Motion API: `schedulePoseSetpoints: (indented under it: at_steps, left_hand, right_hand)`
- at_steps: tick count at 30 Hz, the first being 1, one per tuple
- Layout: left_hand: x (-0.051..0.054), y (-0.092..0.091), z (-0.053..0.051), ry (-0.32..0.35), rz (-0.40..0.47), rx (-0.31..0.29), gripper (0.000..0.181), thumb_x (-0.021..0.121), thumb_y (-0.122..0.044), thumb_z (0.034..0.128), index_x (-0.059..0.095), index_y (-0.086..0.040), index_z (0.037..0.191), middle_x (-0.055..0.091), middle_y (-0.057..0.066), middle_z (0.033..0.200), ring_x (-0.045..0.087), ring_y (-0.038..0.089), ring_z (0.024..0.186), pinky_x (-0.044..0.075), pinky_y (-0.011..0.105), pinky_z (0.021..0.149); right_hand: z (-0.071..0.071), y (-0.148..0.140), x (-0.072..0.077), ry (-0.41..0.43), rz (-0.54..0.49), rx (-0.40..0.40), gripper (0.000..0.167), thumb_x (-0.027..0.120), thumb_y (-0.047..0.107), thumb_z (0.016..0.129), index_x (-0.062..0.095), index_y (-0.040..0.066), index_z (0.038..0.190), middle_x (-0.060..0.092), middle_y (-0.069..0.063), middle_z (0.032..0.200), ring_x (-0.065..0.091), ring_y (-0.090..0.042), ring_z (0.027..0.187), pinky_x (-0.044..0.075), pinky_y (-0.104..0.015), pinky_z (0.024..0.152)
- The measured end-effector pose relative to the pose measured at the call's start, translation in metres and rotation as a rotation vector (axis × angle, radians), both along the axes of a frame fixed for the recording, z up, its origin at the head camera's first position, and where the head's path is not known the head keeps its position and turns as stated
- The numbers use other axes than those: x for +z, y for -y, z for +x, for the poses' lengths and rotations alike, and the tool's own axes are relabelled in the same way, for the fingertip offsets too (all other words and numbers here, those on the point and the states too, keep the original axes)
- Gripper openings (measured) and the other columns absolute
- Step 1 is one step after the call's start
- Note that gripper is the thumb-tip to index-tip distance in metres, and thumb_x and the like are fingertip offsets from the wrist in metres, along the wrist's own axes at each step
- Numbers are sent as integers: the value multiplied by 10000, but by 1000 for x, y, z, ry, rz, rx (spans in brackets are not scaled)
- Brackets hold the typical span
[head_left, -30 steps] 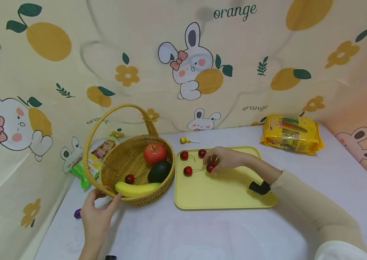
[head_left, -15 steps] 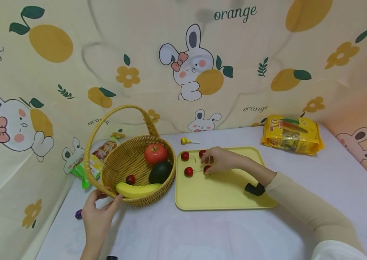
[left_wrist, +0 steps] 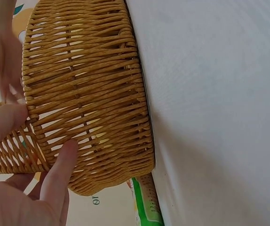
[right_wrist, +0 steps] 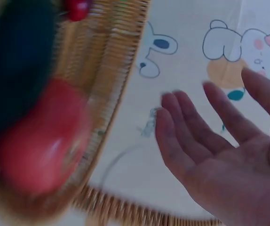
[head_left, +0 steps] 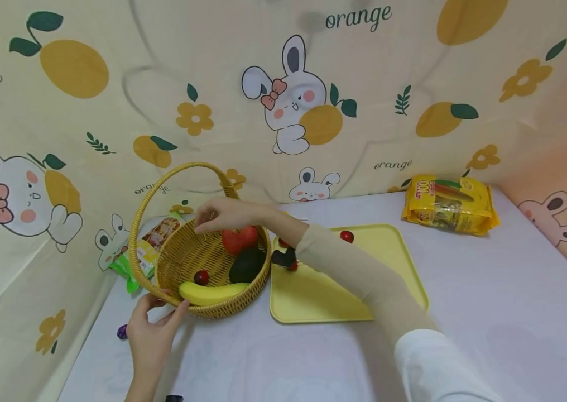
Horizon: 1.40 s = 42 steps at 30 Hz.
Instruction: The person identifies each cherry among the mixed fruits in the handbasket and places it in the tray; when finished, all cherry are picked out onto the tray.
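Note:
A wicker basket [head_left: 163,257] stands on the left, holding an apple [head_left: 235,241], an avocado [head_left: 246,266], a banana [head_left: 213,293] and a cherry [head_left: 201,277]. My left hand [head_left: 152,329] grips its near rim by the handle's base; in the left wrist view the thumb lies at the rim, a finger against the woven side. Over the far part of the basket hovers my right hand [head_left: 223,214]. Its fingers are spread and loosely bent in the right wrist view, with nothing seen between them. Cherries, one of them [head_left: 346,236] at the back, lie on a yellow tray [head_left: 334,304], partly hidden by the right arm.
A yellow snack package [head_left: 450,204] lies at the back right. Behind the basket is a green-and-brown snack packet [head_left: 155,237]. A small purple wrapped candy [head_left: 122,332] lies left of my left hand. A patterned cloth [head_left: 243,111] hangs behind the white table [head_left: 313,357].
My right hand has left the cherries on the tray and moved left over the basket, its sleeve now crossing the tray. My left hand has kept its grip on the rim.

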<state>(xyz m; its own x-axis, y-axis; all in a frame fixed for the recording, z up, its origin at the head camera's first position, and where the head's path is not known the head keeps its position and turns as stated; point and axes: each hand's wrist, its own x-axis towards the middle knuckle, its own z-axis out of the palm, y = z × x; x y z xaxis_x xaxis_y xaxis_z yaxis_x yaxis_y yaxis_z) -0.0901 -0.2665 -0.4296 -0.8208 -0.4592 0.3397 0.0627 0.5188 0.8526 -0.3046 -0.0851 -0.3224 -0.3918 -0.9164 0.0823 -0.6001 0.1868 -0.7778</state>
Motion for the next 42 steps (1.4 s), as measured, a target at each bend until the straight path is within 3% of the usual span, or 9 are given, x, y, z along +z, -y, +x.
schedulePoseSetpoints:
  at_steps: [6,9,13,16,22,26,34,38,42]
  left_hand:
    - [-1,0,-1,14,4,0,353,840,-51,801,628,40,1069,576,74,996,603,41,842,579,114,649]
    - [-2,1,-2,6,7,-9,352,835,-47,805,626,41,1075,574,79,1005,581,32,875,576,109,656]
    - [-3,0,-1,-10,14,-20,347,835,-27,799,627,48,1066,571,72,992,582,50,878,581,119,651]
    - [-3,0,-1,-15,14,-24,345,836,-15,794,628,52,1061,566,66,978,601,56,851,586,130,647]
    - [-2,0,0,-20,3,-27,346,834,-10,793,626,56,1061,568,71,980,600,39,848,587,132,652]
    - [-2,-1,0,-22,1,-25,340,835,0,788,624,55,1049,570,64,974,587,45,868,586,130,652]
    - [0,-2,0,-23,-4,-30,333,832,10,787,617,62,1036,579,76,983,587,58,882,586,129,657]
    - [1,-2,1,-18,5,-25,329,830,3,793,618,59,1038,574,72,982,582,54,879,585,127,655]
    - [1,-1,1,-17,12,-25,330,826,3,797,620,51,1051,569,72,990,580,37,872,585,126,659]
  right_hand:
    - [1,58,-6,96,192,94,347,594,289,1019,654,68,1279,654,-47,1191,592,-155,893,542,-243,728]
    - [2,74,-19,210,319,99,347,603,327,1010,652,121,1285,632,-24,1245,602,-195,973,563,-317,823]
    - [4,82,-40,372,456,98,401,650,366,973,630,161,1317,607,63,1271,569,-238,1224,528,-466,1014]
    - [7,82,-50,426,489,110,387,685,347,953,644,166,1293,615,69,1233,566,-224,1235,534,-474,1007]
    - [8,79,-57,513,494,100,353,705,287,947,663,137,1264,627,34,1174,567,-182,1187,561,-434,968]
    - [7,79,-60,518,495,117,320,692,241,958,663,102,1244,614,2,1149,586,-158,1102,580,-396,934]
    - [6,81,-60,494,485,157,213,642,-29,947,678,-54,1155,666,-54,1004,643,-147,861,596,-388,904]
    - [5,76,-49,425,382,157,241,685,-47,910,674,-79,1149,674,-79,937,636,-142,808,602,-397,885]
    - [2,58,-30,382,189,148,249,733,-29,879,662,-79,1112,662,-103,937,621,-162,819,611,-368,837]
